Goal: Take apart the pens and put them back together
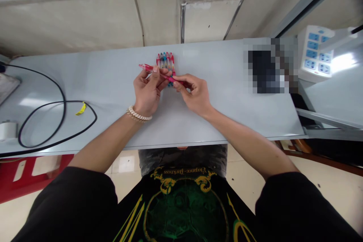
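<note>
Head view shows a red pen [159, 72] pinched at both ends between the closed left hand [147, 92] and right hand [194, 92], just above the tabletop [227, 102], near a row of pens [166, 60], black cable [56, 121] leftward.

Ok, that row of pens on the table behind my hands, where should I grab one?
Probably take an outer one of the pens, pinching its far end from above. They lie packed side by side, so inner ones leave no finger room, and the left hand and right hand, holding the red pen, cover the near ends.
</note>
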